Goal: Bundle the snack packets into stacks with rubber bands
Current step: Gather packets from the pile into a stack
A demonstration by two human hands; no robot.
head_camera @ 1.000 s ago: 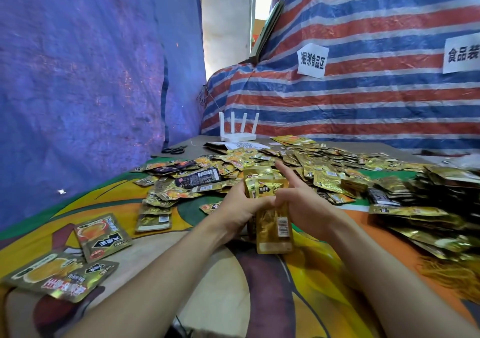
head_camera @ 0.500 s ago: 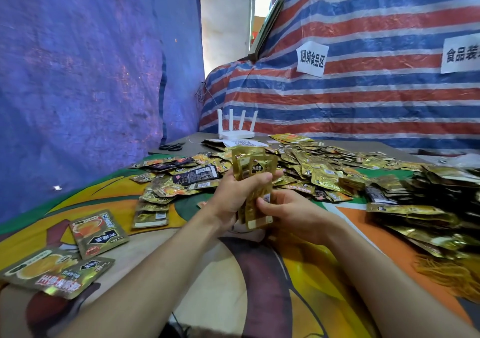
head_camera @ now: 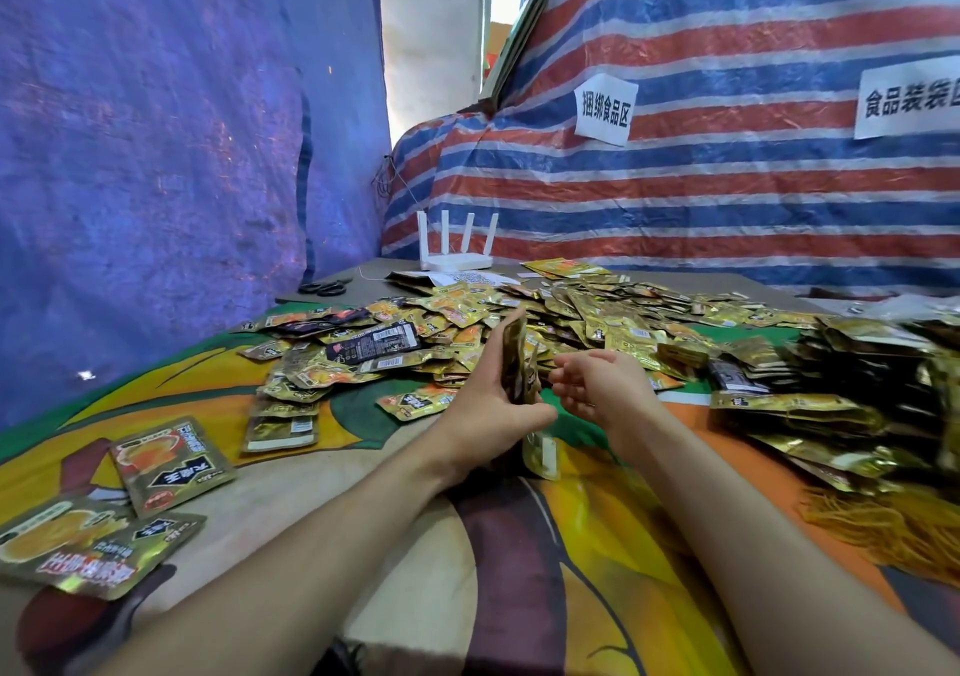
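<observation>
Gold foil snack packets point(head_camera: 514, 358) stand on edge as a thin stack gripped in the left hand point(head_camera: 488, 415), held above the near middle of the bench point(head_camera: 519, 597), in front of the loose heap point(head_camera: 597, 312) that spreads toward the far edge. The right hand point(head_camera: 602, 389) hovers just beside the stack, fingers loosely bent and holding nothing, and no band shows on it. The step in hand looks like squaring the stack before banding. One packet point(head_camera: 540, 454) shows lower, under the left hand, out of line with the rest, though whether it belongs to the stack is hard to tell. To do this well, tap the bottom edges on the bench so they sit flush, and keep the left grip firm at mid-height, since slick foil slides easily. The right hand would then fetch one of the rubber bands point(head_camera: 893, 525), which seem to be the yellow tangle at the right edge, spread it wide, and pass it over the top to the stack's middle without letting the packets fan
</observation>
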